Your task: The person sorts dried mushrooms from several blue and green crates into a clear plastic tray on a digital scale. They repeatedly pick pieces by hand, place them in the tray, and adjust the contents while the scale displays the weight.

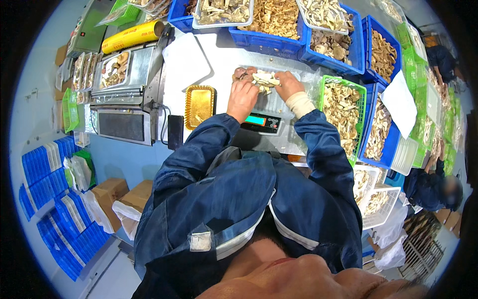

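Pale dried mushroom slices are bunched between my two hands, over a clear plastic tray. My left hand has its fingertips on the near-left side of the bunch, next to round reddish-brown dried mushroom caps. From the right, my right hand presses its fingers against the slices' ends; a beige cuff covers its wrist. Under the tray is a digital scale with a lit display, its platform mostly hidden. How many slices each hand grips is hidden by the fingers.
Left of the scale are a gold tray, a black phone and a film-wrapping machine with a yellow roll. Blue crates of dried mushrooms line the back. A green basket stands right; other people work beyond.
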A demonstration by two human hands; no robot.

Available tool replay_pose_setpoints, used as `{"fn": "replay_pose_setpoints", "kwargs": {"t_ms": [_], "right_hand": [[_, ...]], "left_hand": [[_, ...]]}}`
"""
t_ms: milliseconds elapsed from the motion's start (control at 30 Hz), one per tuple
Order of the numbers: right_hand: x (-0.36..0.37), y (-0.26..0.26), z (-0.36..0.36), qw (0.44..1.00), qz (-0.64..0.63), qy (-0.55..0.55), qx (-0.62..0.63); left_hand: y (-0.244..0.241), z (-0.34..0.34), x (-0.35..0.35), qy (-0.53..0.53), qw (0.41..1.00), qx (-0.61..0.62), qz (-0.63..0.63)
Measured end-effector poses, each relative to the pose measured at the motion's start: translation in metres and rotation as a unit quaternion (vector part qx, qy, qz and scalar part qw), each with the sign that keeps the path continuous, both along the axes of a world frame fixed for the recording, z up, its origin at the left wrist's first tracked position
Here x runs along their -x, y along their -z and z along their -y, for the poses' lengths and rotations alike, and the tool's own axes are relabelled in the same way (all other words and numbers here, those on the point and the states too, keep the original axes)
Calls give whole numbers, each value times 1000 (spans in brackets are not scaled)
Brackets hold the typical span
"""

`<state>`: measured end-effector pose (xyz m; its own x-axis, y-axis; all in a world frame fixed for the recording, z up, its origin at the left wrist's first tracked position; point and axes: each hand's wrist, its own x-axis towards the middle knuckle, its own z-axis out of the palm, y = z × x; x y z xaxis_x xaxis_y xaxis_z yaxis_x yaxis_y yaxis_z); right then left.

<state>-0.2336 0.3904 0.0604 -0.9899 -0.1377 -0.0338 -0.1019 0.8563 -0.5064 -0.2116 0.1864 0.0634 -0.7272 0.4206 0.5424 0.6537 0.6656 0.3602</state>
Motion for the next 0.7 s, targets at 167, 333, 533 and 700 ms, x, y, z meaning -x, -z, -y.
{"fn": "replay_pose_setpoints", "kwargs": {"t_ms": [167,333,533,700], "right_hand": [[4,8,-3,1000,-15,-12,-20],[0,1,-8,1000,-18,2,9],[-25,-12,-22,995,-79,19,65],[-30,-4,-15,996,-55,22,59]], "left_hand": [[12,-9,12,10,1000,10,-23],[16,-11,18,14,999,29,-43],[11,-11,15,9,999,36,-36],[7,-3,14,-7,1000,18,-19]]}}
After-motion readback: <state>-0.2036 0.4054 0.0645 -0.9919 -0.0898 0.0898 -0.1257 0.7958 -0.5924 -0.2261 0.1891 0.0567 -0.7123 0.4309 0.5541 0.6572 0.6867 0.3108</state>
